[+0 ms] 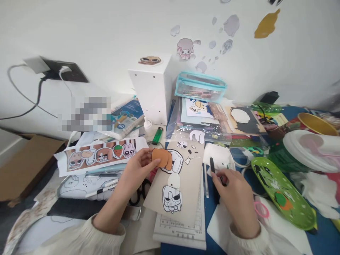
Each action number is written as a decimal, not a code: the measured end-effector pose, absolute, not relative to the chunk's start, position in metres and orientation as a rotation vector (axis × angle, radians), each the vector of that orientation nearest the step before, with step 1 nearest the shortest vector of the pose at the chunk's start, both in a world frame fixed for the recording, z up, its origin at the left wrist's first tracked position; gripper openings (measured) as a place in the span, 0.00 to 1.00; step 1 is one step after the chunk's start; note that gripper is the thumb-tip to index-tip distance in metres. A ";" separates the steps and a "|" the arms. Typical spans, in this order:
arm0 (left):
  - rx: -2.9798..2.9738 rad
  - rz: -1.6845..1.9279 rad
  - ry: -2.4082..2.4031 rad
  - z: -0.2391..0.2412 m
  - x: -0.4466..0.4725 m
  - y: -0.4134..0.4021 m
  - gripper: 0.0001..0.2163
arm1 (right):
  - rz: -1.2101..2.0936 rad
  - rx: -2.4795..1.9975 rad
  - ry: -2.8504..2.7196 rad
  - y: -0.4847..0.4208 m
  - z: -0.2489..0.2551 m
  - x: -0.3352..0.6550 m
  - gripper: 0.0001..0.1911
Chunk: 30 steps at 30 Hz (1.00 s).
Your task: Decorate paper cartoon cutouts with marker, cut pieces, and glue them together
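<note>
My left hand pinches an orange paper cut-out at its left edge, holding it over a beige sheet that carries white cartoon figures outlined in black. My right hand is closed around a thin black pen-like tool, its tip pointing away from me beside the sheet's right edge. Under the beige sheet lies a white cutting mat with ruler marks.
A printed strip of cartoon characters lies left, scissors under my left wrist. A white box, green lighter and blue pencil case stand behind. A green tray, white plates and yellow bowl crowd the right.
</note>
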State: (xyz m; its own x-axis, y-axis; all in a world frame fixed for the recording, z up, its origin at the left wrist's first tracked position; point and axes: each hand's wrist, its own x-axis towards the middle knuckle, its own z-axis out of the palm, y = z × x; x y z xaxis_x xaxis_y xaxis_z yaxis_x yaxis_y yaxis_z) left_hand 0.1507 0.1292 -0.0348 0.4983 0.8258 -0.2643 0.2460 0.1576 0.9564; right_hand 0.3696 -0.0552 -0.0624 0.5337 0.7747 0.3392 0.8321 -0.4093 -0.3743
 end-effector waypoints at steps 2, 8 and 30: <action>1.451 0.554 1.022 -0.040 0.153 0.129 0.20 | -0.152 -2.338 -1.289 -0.052 -0.065 0.366 0.14; 1.655 0.544 1.125 -0.042 0.155 0.125 0.20 | -0.066 -2.420 -1.109 -0.052 -0.053 0.367 0.13; 1.757 0.495 1.223 -0.032 0.157 0.122 0.16 | 0.256 -2.334 -1.064 -0.055 -0.036 0.375 0.15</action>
